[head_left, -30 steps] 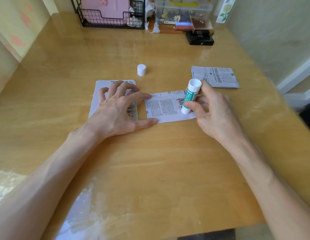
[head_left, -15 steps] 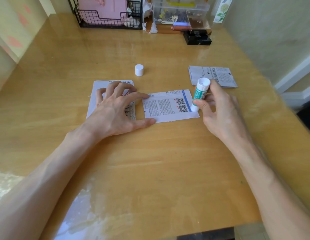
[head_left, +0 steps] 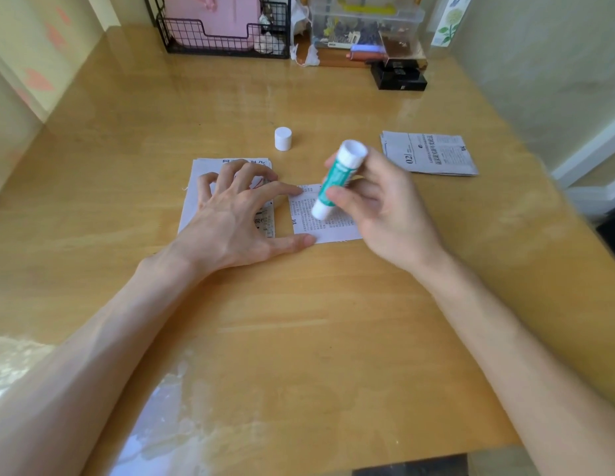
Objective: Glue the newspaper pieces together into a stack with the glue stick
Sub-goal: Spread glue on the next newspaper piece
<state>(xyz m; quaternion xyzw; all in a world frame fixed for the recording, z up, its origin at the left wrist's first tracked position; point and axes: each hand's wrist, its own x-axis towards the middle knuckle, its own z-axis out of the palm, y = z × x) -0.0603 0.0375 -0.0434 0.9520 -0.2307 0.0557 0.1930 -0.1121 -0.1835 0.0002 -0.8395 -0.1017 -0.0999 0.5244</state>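
- Green and white, the glue stick (head_left: 337, 180) is pinched in our right grip (head_left: 385, 207), thumb on the near side and fingers curled behind it. We hold it tilted with the lower white end down, so that end can rub across paper.
- That lower end is over the left part of the middle newspaper piece (head_left: 333, 232), at or just above its printed face. We cannot tell whether it touches.
- Our left grip (head_left: 237, 221) is spread wide and holds nothing. Forefinger tip and thumb tip press on the middle piece's left edge, while the other fingers arch with their tips on the left newspaper piece (head_left: 193, 201). We judge this pins both sheets flat so the stick does not drag them.
- The two pinned pieces lie just beside each other on the desk (head_left: 299, 338), edges close, not yet stacked.
- The third newspaper lot (head_left: 429, 154) lies well apart to the right, untouched. It looks like a thin pile, and we cannot count its sheets.
- The white cap (head_left: 283, 138) stands upright beyond the pieces, off the stick and clear of both grips.
- Counted: one glue stick, one cap, three newspaper lots, two grips.
- Along the desk's far edge we see one black wire basket (head_left: 223, 36), one clear plastic box (head_left: 364, 22) and one small black box (head_left: 398, 77), none of them part of the work.
- We judge the task is at the spreading step, with pressing the pieces together to come.
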